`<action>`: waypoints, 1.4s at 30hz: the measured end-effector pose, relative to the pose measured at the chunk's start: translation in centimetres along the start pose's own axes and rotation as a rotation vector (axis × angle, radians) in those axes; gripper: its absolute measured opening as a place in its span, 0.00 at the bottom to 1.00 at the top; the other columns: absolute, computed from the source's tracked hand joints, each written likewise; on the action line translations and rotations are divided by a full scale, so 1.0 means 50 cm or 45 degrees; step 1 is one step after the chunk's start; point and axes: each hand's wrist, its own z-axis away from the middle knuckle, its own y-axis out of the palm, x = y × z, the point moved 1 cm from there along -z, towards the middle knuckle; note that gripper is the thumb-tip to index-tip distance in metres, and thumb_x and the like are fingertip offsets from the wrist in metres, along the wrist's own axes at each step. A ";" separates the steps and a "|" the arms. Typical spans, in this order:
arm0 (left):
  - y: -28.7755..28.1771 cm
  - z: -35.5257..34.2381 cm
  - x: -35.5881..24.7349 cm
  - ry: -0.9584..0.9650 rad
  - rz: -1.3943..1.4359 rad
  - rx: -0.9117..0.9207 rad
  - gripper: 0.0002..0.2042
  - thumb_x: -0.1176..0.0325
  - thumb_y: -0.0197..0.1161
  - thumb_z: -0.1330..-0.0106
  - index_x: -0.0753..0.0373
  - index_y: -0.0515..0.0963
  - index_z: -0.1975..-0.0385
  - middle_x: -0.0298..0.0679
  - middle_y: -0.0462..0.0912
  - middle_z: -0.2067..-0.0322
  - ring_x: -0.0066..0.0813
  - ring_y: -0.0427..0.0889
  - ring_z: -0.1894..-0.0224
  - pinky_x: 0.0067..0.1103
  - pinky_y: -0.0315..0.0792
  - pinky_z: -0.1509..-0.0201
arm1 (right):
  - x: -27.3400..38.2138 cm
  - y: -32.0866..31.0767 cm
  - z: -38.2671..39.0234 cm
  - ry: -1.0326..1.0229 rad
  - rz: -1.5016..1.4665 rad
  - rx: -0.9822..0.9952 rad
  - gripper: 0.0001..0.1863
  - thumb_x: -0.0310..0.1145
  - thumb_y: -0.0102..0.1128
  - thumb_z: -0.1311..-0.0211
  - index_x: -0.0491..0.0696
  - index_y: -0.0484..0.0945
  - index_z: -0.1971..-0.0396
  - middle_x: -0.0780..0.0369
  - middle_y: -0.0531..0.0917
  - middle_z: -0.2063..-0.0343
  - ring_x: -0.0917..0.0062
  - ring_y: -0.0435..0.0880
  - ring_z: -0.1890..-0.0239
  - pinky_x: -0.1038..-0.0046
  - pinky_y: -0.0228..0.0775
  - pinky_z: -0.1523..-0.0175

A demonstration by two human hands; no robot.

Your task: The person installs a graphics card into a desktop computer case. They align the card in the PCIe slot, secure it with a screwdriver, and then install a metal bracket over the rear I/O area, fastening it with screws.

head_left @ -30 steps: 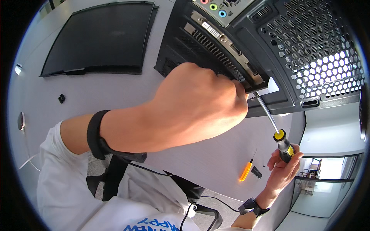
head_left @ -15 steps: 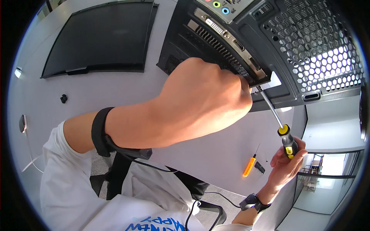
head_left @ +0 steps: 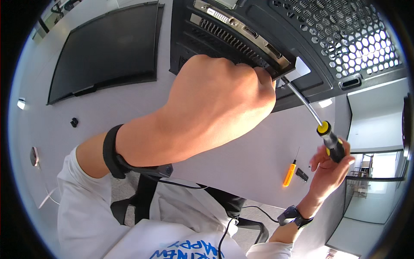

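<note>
A black computer case (head_left: 310, 93) stands in front of me, its rear side facing me. My left hand (head_left: 224, 97) is closed against the expansion slots, just below a metal graphics card bracket (head_left: 241, 29). Its fingertips are hidden behind the knuckles, so what they grip does not show. At the right, my right hand (head_left: 328, 172) holds a screwdriver (head_left: 332, 140) by the end of its black and yellow handle. The steel shaft slants up and left, and its tip reaches the end of the bracket beside my left hand. Any screw there is too small to make out.
A black flat panel (head_left: 110, 52) lies at the upper left of the table. Near my right hand are a small orange screwdriver (head_left: 290, 174) and a small black piece (head_left: 302, 174). A little black object (head_left: 74, 122) and a corded round device (head_left: 34, 156) lie at the left.
My view has shifted, so the case sits higher and farther left in it. My right hand has shifted toward the handle's end, its fingers looser. The tip stays at the bracket; my left hand keeps its place.
</note>
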 end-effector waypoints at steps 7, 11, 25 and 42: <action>0.002 -0.004 0.000 -0.027 0.060 0.022 0.16 0.68 0.69 0.39 0.57 0.69 0.84 0.31 0.70 0.90 0.29 0.71 0.89 0.24 0.65 0.87 | -0.006 -0.017 -0.004 -0.369 0.320 -0.230 0.35 0.54 0.52 0.26 0.37 0.69 0.35 0.58 0.80 0.57 0.80 0.80 0.65 0.78 0.68 0.65; 0.002 -0.008 0.000 -0.003 0.029 -0.015 0.15 0.69 0.69 0.38 0.58 0.69 0.84 0.32 0.71 0.89 0.30 0.72 0.89 0.25 0.65 0.87 | 0.003 -0.015 0.006 -0.113 0.473 -0.205 0.40 0.63 0.40 0.24 0.38 0.69 0.35 0.61 0.80 0.61 0.84 0.76 0.79 0.83 0.66 0.76; -0.005 -0.017 -0.005 -0.009 0.051 0.013 0.14 0.71 0.69 0.38 0.61 0.71 0.84 0.35 0.72 0.90 0.32 0.70 0.90 0.26 0.62 0.87 | 0.017 -0.026 0.014 0.053 0.218 -0.067 0.37 0.62 0.58 0.32 0.39 0.75 0.46 0.57 0.85 0.64 0.76 0.86 0.69 0.81 0.76 0.68; -0.002 -0.015 -0.007 -0.015 0.095 -0.025 0.14 0.72 0.68 0.38 0.62 0.72 0.83 0.36 0.73 0.89 0.32 0.71 0.90 0.26 0.63 0.86 | 0.016 -0.003 0.011 -0.001 0.244 -0.100 0.36 0.60 0.53 0.28 0.36 0.74 0.47 0.61 0.82 0.76 0.83 0.82 0.81 0.87 0.66 0.78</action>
